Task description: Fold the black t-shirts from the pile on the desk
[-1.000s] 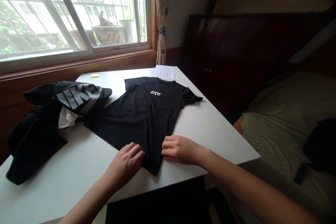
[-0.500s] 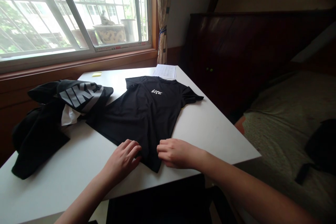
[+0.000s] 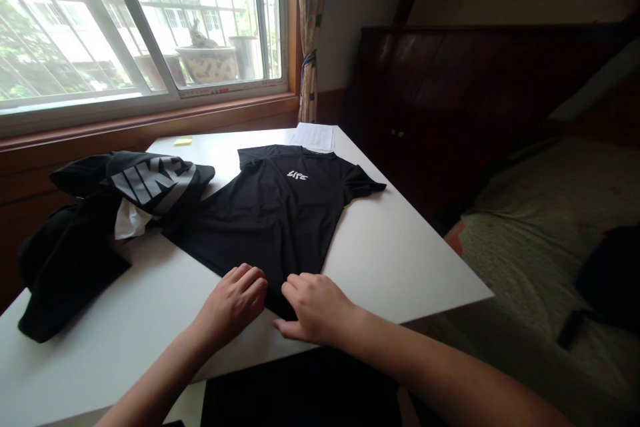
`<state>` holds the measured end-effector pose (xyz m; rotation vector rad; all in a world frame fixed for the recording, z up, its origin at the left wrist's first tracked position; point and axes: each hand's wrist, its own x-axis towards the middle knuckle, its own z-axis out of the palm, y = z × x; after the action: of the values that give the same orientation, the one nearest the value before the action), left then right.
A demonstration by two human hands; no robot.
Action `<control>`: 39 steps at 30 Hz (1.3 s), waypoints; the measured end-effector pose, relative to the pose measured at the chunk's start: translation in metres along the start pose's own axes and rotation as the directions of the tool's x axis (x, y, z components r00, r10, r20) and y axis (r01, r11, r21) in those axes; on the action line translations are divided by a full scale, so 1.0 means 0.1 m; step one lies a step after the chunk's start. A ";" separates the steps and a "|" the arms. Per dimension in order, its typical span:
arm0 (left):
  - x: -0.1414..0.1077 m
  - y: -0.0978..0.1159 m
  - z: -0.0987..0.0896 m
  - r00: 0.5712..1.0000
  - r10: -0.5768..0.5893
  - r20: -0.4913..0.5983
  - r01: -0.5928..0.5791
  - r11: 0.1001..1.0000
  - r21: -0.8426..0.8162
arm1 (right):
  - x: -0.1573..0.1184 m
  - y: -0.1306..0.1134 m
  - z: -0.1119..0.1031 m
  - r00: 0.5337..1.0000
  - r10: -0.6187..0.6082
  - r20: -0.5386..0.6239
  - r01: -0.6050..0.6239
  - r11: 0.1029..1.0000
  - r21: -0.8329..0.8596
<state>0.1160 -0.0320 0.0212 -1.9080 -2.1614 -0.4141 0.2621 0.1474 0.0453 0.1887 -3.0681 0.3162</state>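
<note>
The one black T-shirt (image 3: pixel 280 213) lies spread just ahead of my grip, its collar at the far end and its near hem at the hands. My left hand (image 3: pixel 237 297) has its fingers curled at that hem; I can't tell whether cloth is pinched beneath them. My right hand (image 3: pixel 315 307) is partly wide, fingertips on the shirt and thumb spread away from them.

With the hands this close together, I judge that the hem could bunch between them, because the cloth there has little room to lie flat. Pulling unevenly could deepen the creases running up from the grip. The near table edge is close to my hands, so drawing the shirt back too far could let its hem slip over. Left of the grip, the shirt's lower corner meets a dark clothing heap (image 3: pixel 75 260); a sideways tug there might catch or shift it.

My count, working outward: two hands, one T-shirt, one white table (image 3: pixel 390 260) under it, one heap with one white piece (image 3: pixel 131 219) showing; how many garments it holds, I can't tell. Far ahead of the grip are one yellow note (image 3: pixel 183 141) and some papers (image 3: pixel 314 136), sheets uncountable from here. Beyond them hangs one curtain (image 3: pixel 309 33).
</note>
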 end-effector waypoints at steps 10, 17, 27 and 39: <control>-0.20 -0.45 -0.12 0.999 -0.010 0.040 0.009 1.000 0.023 | -0.18 -0.07 0.00 0.999 0.048 0.001 -0.048 0.999 0.019; -0.42 -1.25 -0.22 0.992 -0.128 -0.006 0.127 0.979 0.158 | -0.39 -0.07 0.00 0.967 0.047 -0.249 -0.046 0.999 0.012; -0.68 -1.98 -0.24 0.950 -0.308 0.052 0.304 0.950 0.068 | -0.48 -0.10 0.09 0.944 0.045 -0.327 -0.027 0.998 0.059; -0.90 -2.30 -0.29 0.936 -0.336 0.109 0.328 0.941 0.082 | -0.60 0.06 0.23 0.982 -0.147 -0.117 0.164 0.976 0.145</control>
<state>-0.1008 -0.1517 0.0028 -1.5716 -2.5546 -0.2885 0.3201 0.1554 0.0176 0.4031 -2.9021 0.5358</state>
